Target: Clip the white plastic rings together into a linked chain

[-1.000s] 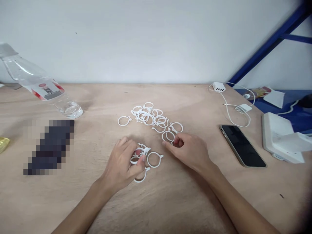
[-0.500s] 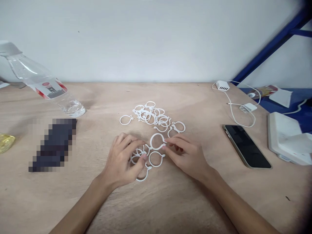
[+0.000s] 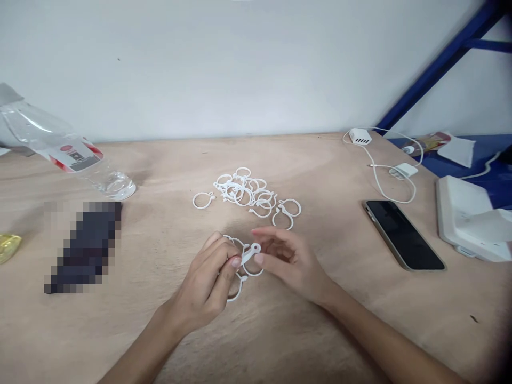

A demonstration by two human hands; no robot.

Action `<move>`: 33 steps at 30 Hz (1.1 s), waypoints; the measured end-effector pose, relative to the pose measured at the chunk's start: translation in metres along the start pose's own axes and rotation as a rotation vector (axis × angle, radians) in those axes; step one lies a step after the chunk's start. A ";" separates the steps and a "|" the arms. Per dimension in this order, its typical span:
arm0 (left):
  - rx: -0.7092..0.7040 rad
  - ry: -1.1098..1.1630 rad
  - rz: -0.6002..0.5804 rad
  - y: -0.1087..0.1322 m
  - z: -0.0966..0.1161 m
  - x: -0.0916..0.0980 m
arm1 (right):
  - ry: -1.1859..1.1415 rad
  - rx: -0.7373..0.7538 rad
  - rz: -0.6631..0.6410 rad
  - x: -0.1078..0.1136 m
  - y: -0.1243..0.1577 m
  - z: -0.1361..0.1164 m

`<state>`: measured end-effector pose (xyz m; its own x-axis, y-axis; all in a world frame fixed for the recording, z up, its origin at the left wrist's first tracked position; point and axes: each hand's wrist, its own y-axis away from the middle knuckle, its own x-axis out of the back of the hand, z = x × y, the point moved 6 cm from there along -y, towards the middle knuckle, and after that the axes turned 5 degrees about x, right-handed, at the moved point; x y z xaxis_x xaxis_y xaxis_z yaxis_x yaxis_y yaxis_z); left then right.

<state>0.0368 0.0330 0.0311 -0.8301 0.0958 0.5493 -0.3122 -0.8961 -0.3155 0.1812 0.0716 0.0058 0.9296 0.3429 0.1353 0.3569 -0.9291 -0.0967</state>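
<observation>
A loose pile of several white plastic rings (image 3: 246,193) lies on the wooden table (image 3: 280,330), with one ring (image 3: 203,200) apart to its left. Nearer to me, my left hand (image 3: 208,282) and my right hand (image 3: 286,261) meet over a small linked cluster of rings (image 3: 242,272). Both pinch the same white ring (image 3: 250,252) between fingertips, held just above the table. Part of the cluster is hidden under my left fingers.
A clear water bottle (image 3: 60,154) lies on its side at the far left, with a blurred dark object (image 3: 82,248) in front of it. A black phone (image 3: 404,234), a white charger with cable (image 3: 384,170) and a white box (image 3: 468,218) sit at the right.
My right hand picked a ring from near the pile and carried it toward me. Both hands now pinch it together above the linked cluster.
</observation>
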 end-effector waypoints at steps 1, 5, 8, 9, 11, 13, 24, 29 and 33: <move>-0.004 0.008 -0.001 0.000 0.000 0.000 | -0.059 -0.064 -0.024 -0.001 -0.001 0.001; -0.037 0.024 -0.015 0.000 0.003 -0.002 | -0.116 -0.142 -0.032 -0.001 -0.006 0.003; -0.052 -0.016 -0.009 0.001 0.004 -0.004 | -0.069 -0.092 0.042 0.001 -0.004 0.001; -0.047 -0.041 0.001 0.001 0.003 -0.004 | -0.047 -0.062 0.072 0.001 -0.002 -0.001; -0.005 -0.102 0.036 0.000 -0.001 -0.003 | -0.010 0.012 0.107 -0.003 0.004 -0.006; 0.062 -0.173 0.056 0.000 -0.005 -0.002 | 0.015 0.087 0.117 -0.007 0.009 -0.010; 0.038 -0.229 -0.041 -0.002 -0.006 -0.009 | -0.018 0.105 0.079 -0.013 0.013 -0.015; 0.094 -0.148 -0.033 -0.002 -0.013 -0.008 | -0.093 0.015 -0.040 -0.020 0.012 -0.008; 0.078 -0.170 -0.053 -0.001 -0.014 -0.011 | -0.067 0.058 -0.017 -0.019 0.011 -0.011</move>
<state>0.0397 0.0388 0.0149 -0.7215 0.0756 0.6883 -0.3113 -0.9233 -0.2249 0.1662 0.0538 0.0127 0.9266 0.3692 0.0712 0.3759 -0.9141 -0.1518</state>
